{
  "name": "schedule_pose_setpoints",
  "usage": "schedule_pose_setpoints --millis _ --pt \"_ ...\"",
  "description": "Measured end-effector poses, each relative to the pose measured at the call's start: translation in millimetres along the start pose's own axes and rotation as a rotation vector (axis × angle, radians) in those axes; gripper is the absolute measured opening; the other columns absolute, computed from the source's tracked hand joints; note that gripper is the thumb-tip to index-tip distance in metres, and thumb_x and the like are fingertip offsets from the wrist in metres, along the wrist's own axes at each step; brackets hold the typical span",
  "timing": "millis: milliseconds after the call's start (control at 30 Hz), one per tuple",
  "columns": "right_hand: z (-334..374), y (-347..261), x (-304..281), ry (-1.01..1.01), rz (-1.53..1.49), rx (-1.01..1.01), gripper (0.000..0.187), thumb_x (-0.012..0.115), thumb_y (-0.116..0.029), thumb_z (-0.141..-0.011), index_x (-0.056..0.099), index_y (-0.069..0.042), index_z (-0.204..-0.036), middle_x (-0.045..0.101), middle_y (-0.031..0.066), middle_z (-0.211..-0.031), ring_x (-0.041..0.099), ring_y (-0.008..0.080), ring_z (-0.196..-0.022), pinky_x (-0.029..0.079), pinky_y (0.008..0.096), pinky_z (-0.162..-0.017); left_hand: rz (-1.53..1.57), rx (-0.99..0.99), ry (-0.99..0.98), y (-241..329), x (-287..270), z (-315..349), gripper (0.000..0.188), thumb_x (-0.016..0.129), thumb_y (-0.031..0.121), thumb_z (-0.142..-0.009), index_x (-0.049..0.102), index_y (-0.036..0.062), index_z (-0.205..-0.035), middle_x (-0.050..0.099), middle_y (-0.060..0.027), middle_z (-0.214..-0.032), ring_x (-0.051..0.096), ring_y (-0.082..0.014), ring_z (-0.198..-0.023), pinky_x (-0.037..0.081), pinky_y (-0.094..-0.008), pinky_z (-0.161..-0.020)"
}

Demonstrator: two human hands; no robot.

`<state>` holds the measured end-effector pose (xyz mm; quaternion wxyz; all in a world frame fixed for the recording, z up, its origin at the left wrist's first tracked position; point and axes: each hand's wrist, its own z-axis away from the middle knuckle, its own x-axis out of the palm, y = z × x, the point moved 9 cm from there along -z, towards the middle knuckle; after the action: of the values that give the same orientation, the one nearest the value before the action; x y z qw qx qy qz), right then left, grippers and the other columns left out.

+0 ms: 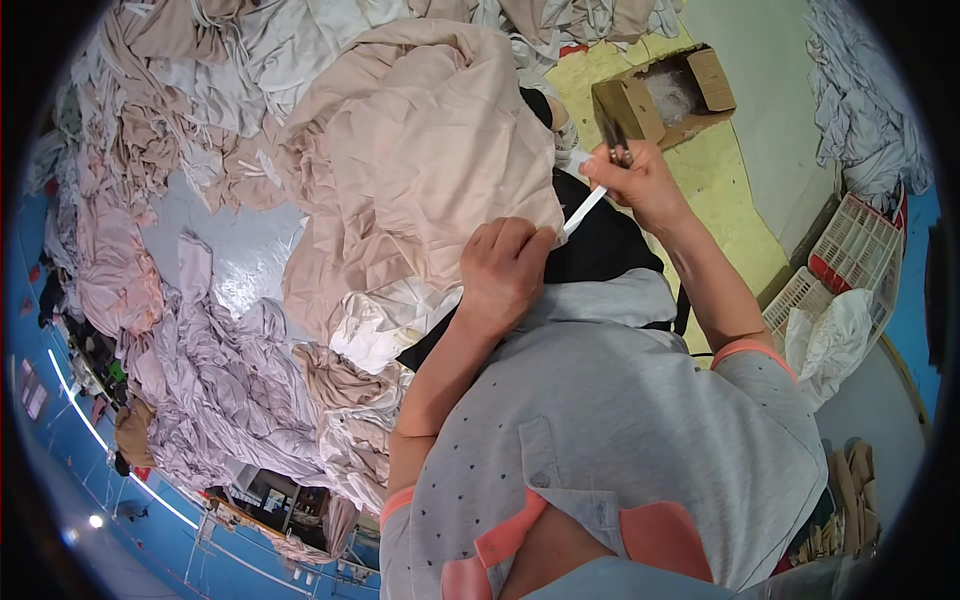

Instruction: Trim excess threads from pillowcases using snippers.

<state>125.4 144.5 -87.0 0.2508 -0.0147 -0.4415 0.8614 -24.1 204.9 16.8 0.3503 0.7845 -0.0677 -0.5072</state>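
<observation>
A large beige cloth (pixel 420 150) lies bunched over my lap and in front of me. My left hand (pixel 505 268) is closed on its right edge, thumb and fingers pinched together. From that edge a narrow white strip (pixel 588 210) runs up to my right hand (pixel 640 188), pulled straight between the two hands. My right hand grips the strip's upper end between thumb and finger. It also holds a small dark metal tool, which looks like thread snips (pixel 615 143), blurred and pointing away from me. Black cloth (pixel 600 245) shows beneath the strip.
An open cardboard box (pixel 632 100) with clear plastic inside stands on yellow sheeting (pixel 745 190) at the far right. White plastic baskets (pixel 850 245) and a white bag (pixel 828 340) are to my right. Heaps of lilac cloth (pixel 225 385) and white cloth (pixel 285 55) lie left and ahead.
</observation>
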Motion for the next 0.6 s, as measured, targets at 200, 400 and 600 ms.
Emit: schedule_pose_setpoints --millis 200,400,600 --pt "2 -10 -17 0.009 -0.302 -0.039 0.02 0.061 -0.017 -0.09 0.055 -0.005 -0.075 0.046 -0.0031 -0.058 0.032 0.0015 -0.045 0.021 0.0178 -0.038 0.002 0.006 -0.012 0 9 0 0.016 0.062 0.006 -0.065 0.06 0.0074 -0.08 0.046 -0.0045 -0.071 0.054 -0.0207 -0.066 0.044 -0.0334 -0.055" --pt "-1 7 -61 0.153 -0.355 0.113 0.016 0.059 -0.017 -0.091 0.052 -0.008 -0.081 0.049 -0.0029 -0.064 0.031 -0.0004 -0.043 0.02 0.0162 -0.035 -0.006 -0.006 -0.05 -2 17 2 0.014 0.062 0.005 -0.066 0.058 0.0075 -0.079 0.044 -0.0053 -0.072 0.053 -0.0208 -0.066 0.045 -0.0334 -0.052" --pt "-9 31 -175 0.528 -0.28 0.008 0.011 0.063 -0.016 -0.089 0.057 -0.008 -0.085 0.05 -0.0042 -0.063 0.034 0.0011 -0.043 0.022 0.016 -0.037 0.015 -0.02 -0.06 -5 19 4 0.014 0.062 0.005 -0.066 0.057 0.0072 -0.079 0.044 -0.0059 -0.072 0.053 -0.0217 -0.065 0.045 -0.034 -0.052"
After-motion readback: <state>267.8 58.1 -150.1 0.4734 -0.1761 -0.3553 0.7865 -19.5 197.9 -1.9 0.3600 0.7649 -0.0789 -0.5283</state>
